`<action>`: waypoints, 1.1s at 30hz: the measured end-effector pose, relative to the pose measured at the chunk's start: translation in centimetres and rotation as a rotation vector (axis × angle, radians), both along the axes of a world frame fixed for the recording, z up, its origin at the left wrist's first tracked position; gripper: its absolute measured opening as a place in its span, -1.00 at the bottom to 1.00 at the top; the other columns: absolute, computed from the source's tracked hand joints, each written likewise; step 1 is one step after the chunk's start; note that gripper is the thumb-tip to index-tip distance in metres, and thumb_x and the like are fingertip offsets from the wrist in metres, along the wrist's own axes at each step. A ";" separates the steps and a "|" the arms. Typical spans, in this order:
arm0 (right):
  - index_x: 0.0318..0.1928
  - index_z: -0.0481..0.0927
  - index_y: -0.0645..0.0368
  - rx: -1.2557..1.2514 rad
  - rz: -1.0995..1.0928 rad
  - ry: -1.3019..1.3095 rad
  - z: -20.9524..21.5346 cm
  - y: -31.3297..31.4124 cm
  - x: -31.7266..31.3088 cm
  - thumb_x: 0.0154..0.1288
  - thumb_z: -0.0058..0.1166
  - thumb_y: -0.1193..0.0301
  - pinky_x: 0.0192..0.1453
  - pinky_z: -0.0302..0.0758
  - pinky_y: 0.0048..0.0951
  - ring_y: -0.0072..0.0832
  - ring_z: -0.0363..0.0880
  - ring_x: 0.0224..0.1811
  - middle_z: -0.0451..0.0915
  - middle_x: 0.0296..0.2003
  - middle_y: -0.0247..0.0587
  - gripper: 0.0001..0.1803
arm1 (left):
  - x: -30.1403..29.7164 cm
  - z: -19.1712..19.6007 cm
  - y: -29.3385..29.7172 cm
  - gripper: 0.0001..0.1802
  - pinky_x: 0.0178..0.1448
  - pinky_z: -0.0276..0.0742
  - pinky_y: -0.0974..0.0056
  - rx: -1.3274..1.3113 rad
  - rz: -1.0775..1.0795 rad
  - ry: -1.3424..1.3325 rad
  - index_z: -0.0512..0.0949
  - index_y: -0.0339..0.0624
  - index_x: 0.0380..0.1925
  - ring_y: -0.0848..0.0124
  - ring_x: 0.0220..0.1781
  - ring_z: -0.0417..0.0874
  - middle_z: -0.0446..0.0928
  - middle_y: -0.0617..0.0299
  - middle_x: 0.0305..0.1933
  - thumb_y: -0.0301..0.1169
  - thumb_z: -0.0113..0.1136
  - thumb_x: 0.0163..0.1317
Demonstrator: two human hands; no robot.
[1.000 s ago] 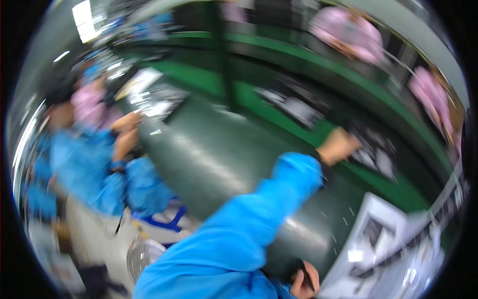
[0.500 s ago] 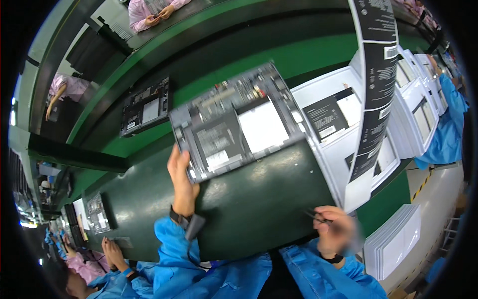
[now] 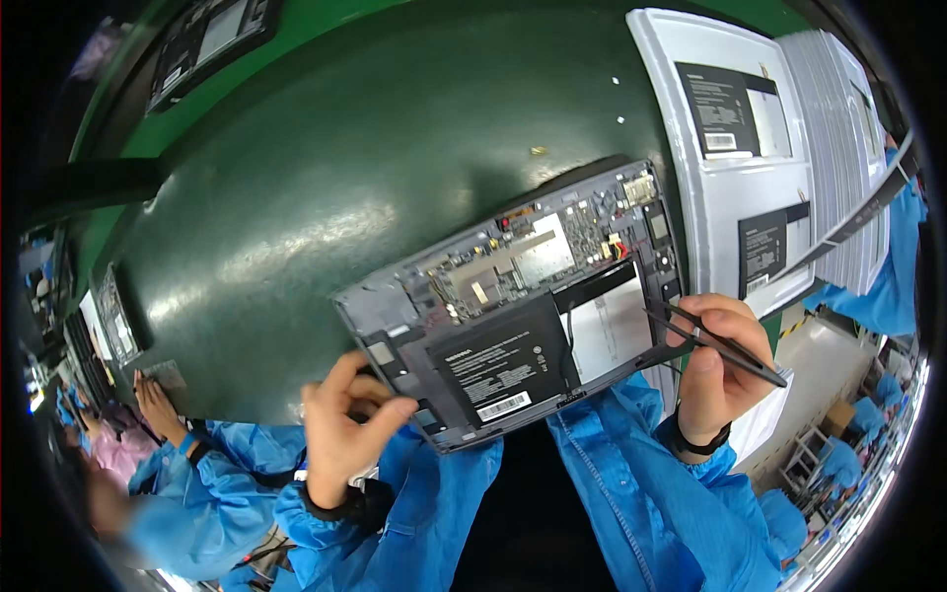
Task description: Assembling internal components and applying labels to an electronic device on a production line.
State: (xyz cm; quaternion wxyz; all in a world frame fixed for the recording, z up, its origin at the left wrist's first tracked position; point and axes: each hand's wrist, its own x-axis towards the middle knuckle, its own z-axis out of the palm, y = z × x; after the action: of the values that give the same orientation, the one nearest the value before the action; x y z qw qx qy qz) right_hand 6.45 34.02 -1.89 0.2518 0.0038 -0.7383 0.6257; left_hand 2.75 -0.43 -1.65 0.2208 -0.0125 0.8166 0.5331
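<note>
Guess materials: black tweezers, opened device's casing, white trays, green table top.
Tweezers: black, dull sheen; coated metal or plastic, can't tell.
Device casing: matte dark grey, probably plastic given moulded-looking recesses; painted metal possible.
Trays: likely thin formed plastic; white, semi-gloss, with rounded moulded rims.
Table top: smooth, satin; soft blurred reflections suggest rubber or vinyl sheet.

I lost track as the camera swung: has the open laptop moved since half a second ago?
Yes, toward the near side: the open laptop was well in from the near edge of the green table and now overlaps that edge.
</note>
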 end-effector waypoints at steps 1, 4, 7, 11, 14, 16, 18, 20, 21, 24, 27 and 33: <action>-0.03 0.57 0.43 -0.092 -0.014 -0.105 0.1 -0.3 -0.1 0.38 0.33 0.44 -0.15 0.74 -0.29 -0.25 0.73 -0.25 0.67 -0.10 0.28 -0.68 | -0.9 0.2 -1.0 -0.67 -0.47 0.53 0.43 -0.227 -0.118 0.104 0.69 -0.35 -0.14 0.56 -0.54 0.69 0.74 0.18 -0.51 -0.48 0.56 0.11; 0.07 0.48 0.45 -0.280 0.051 -0.158 0.3 -1.1 -1.0 0.47 0.11 0.54 0.06 0.77 -0.14 -0.09 0.71 0.02 0.56 0.03 0.27 -0.74 | -3.7 1.8 -0.5 -0.76 -0.51 0.37 0.41 -0.379 -0.183 0.526 0.76 -0.26 -0.38 0.47 -0.61 0.59 0.68 0.18 -0.54 -0.40 0.62 0.00; 0.09 0.49 0.45 -0.314 0.133 -0.195 0.3 -1.7 -3.0 0.48 0.05 0.60 0.13 0.69 -0.27 -0.14 0.74 0.00 0.60 0.02 0.20 -0.76 | -7.7 2.6 4.0 -0.79 -0.21 0.60 0.28 -0.361 -0.324 0.862 0.75 -0.32 -0.32 0.24 -0.31 0.74 0.74 0.06 -0.30 -0.50 0.55 0.03; 0.05 0.53 0.45 -0.442 0.142 -0.240 0.9 -3.2 -4.2 0.42 0.14 0.71 0.16 0.66 -0.36 -0.23 0.74 0.04 0.64 0.01 0.12 -0.77 | -11.5 0.7 8.5 -0.77 -0.14 0.66 0.19 -0.214 -0.483 0.929 0.76 -0.31 -0.26 0.17 -0.24 0.76 0.74 0.06 -0.20 -0.51 0.54 0.05; 0.05 0.62 0.46 -0.341 0.096 -0.327 0.7 -4.0 -4.7 0.31 0.30 0.74 0.17 0.66 -0.39 -0.36 0.75 0.04 0.72 -0.01 0.05 -0.69 | -12.0 -0.8 8.8 -0.79 -0.17 0.68 0.20 -0.136 -0.555 0.930 0.76 -0.29 -0.25 0.18 -0.26 0.77 0.75 0.10 -0.19 -0.53 0.51 0.07; 0.03 0.65 0.44 -0.323 0.064 -0.343 0.7 -4.1 -4.9 0.28 0.32 0.74 0.16 0.67 -0.39 -0.35 0.75 0.03 0.72 -0.02 0.04 -0.70 | -12.1 -1.4 8.9 -0.77 -0.27 0.68 0.23 -0.127 -0.578 0.988 0.77 -0.27 -0.26 0.23 -0.30 0.77 0.75 0.12 -0.21 -0.55 0.51 0.02; -0.05 0.73 0.40 -0.190 0.027 -0.336 0.3 -3.9 -5.0 0.19 0.39 0.72 0.09 0.70 -0.40 -0.32 0.78 -0.01 0.76 -0.06 0.02 -0.72 | -12.0 -0.9 8.8 -0.75 -0.31 0.67 0.24 -0.142 -0.622 1.025 0.76 -0.26 -0.27 0.23 -0.30 0.76 0.74 0.12 -0.21 -0.54 0.53 -0.02; -0.06 0.73 0.40 -0.136 0.007 -0.319 0.2 -4.0 -4.9 0.17 0.41 0.71 0.07 0.70 -0.40 -0.31 0.79 -0.03 0.77 -0.09 0.02 -0.71 | -12.3 -1.2 8.8 -0.67 -0.42 0.61 0.26 -0.137 -0.676 1.145 0.76 -0.24 -0.26 0.27 -0.36 0.71 0.68 0.16 -0.28 -0.55 0.55 -0.14; -0.07 0.74 0.39 -0.079 -0.009 -0.293 0.1 -3.9 -4.7 0.15 0.43 0.70 0.05 0.70 -0.40 -0.30 0.80 -0.05 0.78 -0.11 0.03 -0.70 | -12.5 -1.4 9.0 -0.67 -0.42 0.61 0.26 -0.126 -0.684 1.133 0.76 -0.24 -0.26 0.27 -0.36 0.71 0.68 0.16 -0.28 -0.55 0.55 -0.14; -0.10 0.74 0.39 0.016 -0.076 -0.301 0.2 -4.4 -4.3 0.13 0.46 0.66 -0.02 0.70 -0.40 -0.30 0.81 -0.13 0.79 -0.18 0.05 -0.71 | -13.0 -1.5 9.4 -0.66 -0.45 0.57 0.26 -0.127 -0.736 1.131 0.76 -0.24 -0.27 0.30 -0.41 0.66 0.60 0.20 -0.35 -0.57 0.53 -0.15; -0.14 0.75 0.38 0.131 -0.104 -0.253 -0.2 -4.8 -4.8 0.11 0.47 0.65 -0.06 0.70 -0.40 -0.29 0.82 -0.18 0.80 -0.21 0.04 -0.73 | -13.5 -1.3 9.6 -0.62 -0.47 0.55 0.24 -0.093 -0.794 1.094 0.76 -0.23 -0.24 0.31 -0.44 0.62 0.54 0.22 -0.39 -0.56 0.49 -0.19; -0.13 0.75 0.36 0.220 -0.102 -0.267 -0.5 -4.2 -4.3 0.09 0.49 0.65 -0.05 0.70 -0.42 -0.30 0.83 -0.18 0.80 -0.21 0.00 -0.70 | -13.1 -1.4 10.7 -0.51 -0.50 0.54 0.25 -0.085 -0.864 1.101 0.76 -0.23 -0.17 0.31 -0.45 0.62 0.51 0.24 -0.36 -0.51 0.42 -0.29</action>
State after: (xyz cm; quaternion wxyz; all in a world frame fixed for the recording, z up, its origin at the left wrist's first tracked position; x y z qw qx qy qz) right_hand 2.19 29.81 -2.36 0.1809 -0.0892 -0.8284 0.5226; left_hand -10.39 10.28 -3.07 -0.0334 0.5764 0.7616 0.2942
